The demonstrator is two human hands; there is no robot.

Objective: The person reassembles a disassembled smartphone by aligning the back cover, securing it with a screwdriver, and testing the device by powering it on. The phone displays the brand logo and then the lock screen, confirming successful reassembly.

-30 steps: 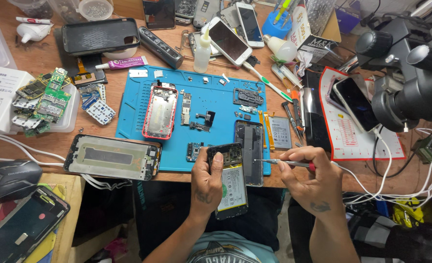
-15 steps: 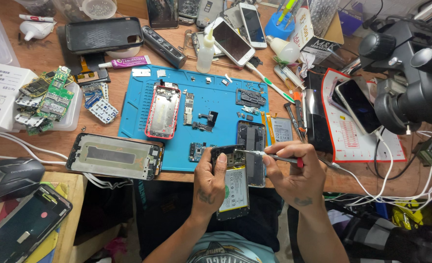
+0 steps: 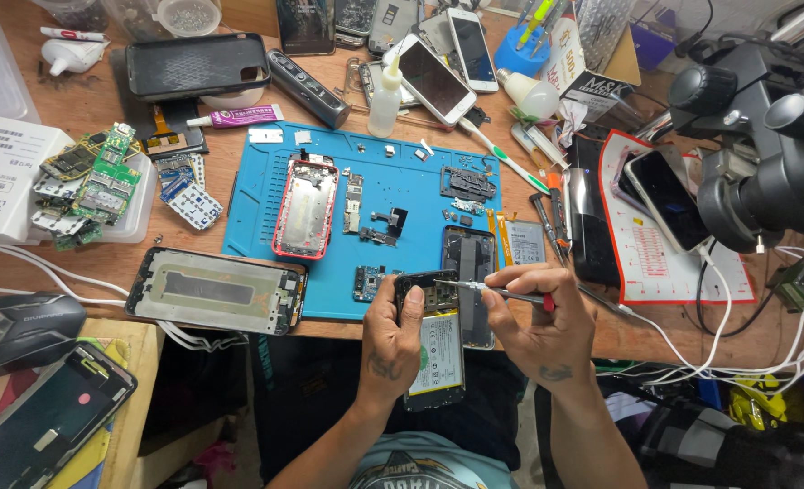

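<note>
Both hands work at the near edge of the blue mat (image 3: 402, 181); the left hand (image 3: 391, 340) grips an opened phone (image 3: 433, 349), the right hand (image 3: 538, 321) pinches a screwdriver (image 3: 497, 292) tipped into its top, probably loosening a screw; steady pressure comes next.

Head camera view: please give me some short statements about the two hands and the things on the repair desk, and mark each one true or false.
1. The left hand holds an opened phone with its battery showing. True.
2. The right hand holds a white glue bottle. False: it holds a thin screwdriver whose tip points at the top of the opened phone.
3. A red phone frame lies on the blue mat. True.
4. The blue mat bears no loose parts. False: small boards and brackets lie on it.
5. The green circuit boards lie right of the mat. False: they lie to its left.
</note>
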